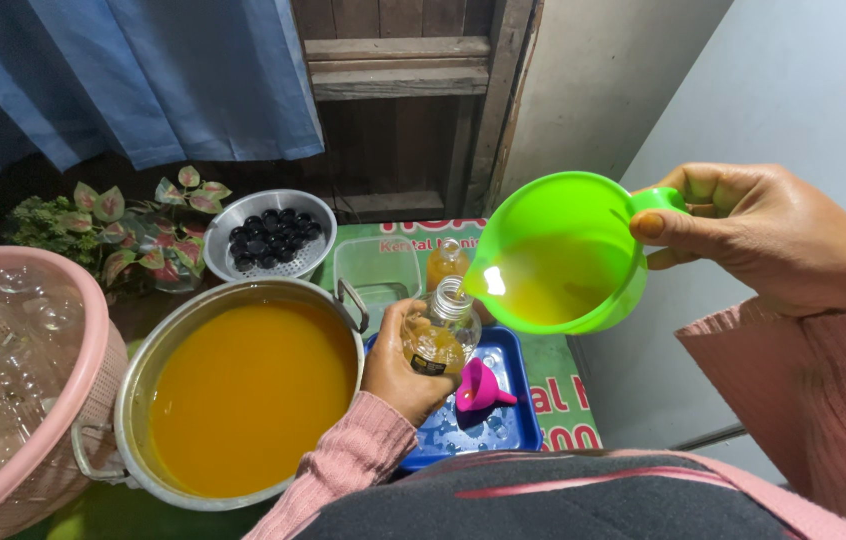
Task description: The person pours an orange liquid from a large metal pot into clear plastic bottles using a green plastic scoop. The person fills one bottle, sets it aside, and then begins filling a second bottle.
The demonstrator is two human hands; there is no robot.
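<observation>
Pot (243,400): orange liquid, left of left hand.
Jug (563,255): green, tipped over bottle, handle pinched by right hand (763,235).
Bottle (443,335): clear, gripped by left hand (403,360) above blue tray (503,430).
Funnel (481,388): pink, beside left hand.

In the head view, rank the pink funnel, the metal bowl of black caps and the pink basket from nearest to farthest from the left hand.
From the left hand:
1. Pink funnel, just right of it in the blue tray.
2. Metal bowl of black caps, up and left, behind the pot.
3. Pink basket, far left edge.
</observation>
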